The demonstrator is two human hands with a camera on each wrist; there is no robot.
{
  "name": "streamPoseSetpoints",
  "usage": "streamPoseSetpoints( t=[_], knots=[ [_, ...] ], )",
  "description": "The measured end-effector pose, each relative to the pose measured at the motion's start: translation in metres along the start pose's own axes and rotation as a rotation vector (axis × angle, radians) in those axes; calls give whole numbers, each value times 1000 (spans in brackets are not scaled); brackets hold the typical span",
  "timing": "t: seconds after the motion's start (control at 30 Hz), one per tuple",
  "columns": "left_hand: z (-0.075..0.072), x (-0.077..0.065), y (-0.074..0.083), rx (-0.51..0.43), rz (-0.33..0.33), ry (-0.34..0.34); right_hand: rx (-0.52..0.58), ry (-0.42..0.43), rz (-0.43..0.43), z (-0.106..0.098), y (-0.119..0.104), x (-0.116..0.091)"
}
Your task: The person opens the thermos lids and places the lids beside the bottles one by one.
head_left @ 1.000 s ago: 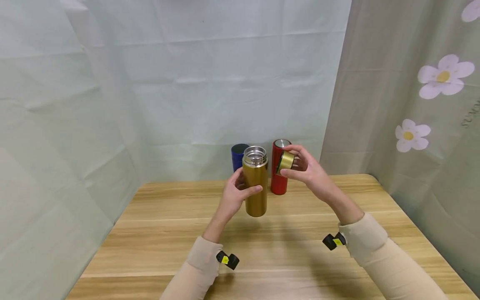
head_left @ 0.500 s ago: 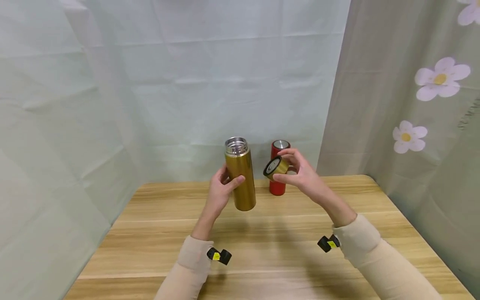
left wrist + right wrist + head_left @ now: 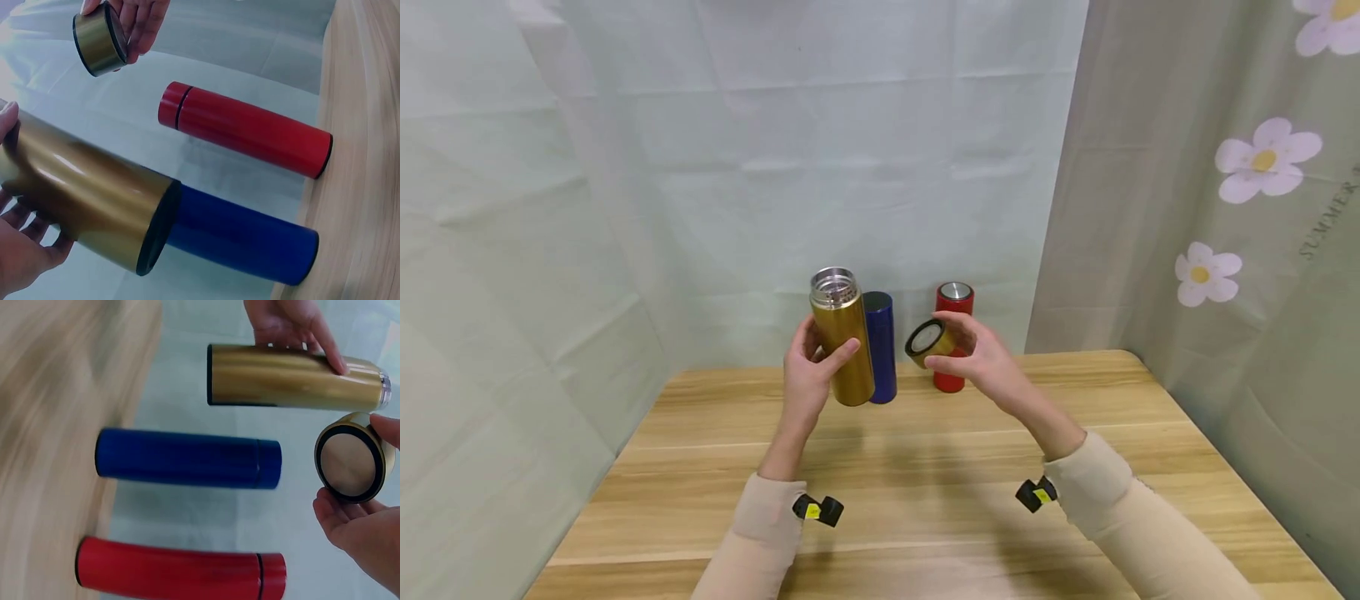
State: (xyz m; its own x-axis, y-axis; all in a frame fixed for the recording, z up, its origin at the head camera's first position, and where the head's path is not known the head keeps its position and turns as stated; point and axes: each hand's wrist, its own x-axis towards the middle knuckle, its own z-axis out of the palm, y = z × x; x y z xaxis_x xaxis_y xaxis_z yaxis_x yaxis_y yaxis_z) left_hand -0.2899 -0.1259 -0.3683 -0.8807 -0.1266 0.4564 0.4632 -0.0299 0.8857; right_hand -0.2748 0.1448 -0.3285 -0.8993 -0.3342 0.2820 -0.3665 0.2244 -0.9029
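Observation:
My left hand (image 3: 808,375) grips a gold thermos bottle (image 3: 844,350) around its middle, held up off the table and leaning slightly left. Its steel threaded mouth is uncovered at the top. In my right hand (image 3: 981,358) is the gold lid (image 3: 930,340), pinched between thumb and fingers and tilted so its pale, dark-rimmed underside faces up and left. The lid is apart from the bottle, to its right. The right wrist view shows the lid's round brushed end (image 3: 348,464), and the left wrist view shows the bottle's dark base (image 3: 156,231).
A blue thermos (image 3: 882,350) stands upright behind the gold bottle, partly covered by it. The red thermos (image 3: 950,383) stands behind my right hand. Both rest on the wooden table (image 3: 880,517) near its back edge, before a pale cloth backdrop (image 3: 850,167).
The gold bottle has moved left and slightly up in my left hand, bringing the blue thermos into fuller view. The lid has moved left and turned its underside upward.

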Motion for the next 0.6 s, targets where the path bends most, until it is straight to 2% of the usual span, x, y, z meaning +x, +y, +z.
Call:
streamPoseSetpoints(
  t=[0.27,0.4,0.6],
  knots=[
    [-13,-2,-2,23,-31,92,95,72,47,31,9,8],
    [-22,-4,-4,40,-36,158,151,106,38,50,15,13],
    [-39,-6,-12,87,-81,222,198,124,40,76,23,17]
  ],
)
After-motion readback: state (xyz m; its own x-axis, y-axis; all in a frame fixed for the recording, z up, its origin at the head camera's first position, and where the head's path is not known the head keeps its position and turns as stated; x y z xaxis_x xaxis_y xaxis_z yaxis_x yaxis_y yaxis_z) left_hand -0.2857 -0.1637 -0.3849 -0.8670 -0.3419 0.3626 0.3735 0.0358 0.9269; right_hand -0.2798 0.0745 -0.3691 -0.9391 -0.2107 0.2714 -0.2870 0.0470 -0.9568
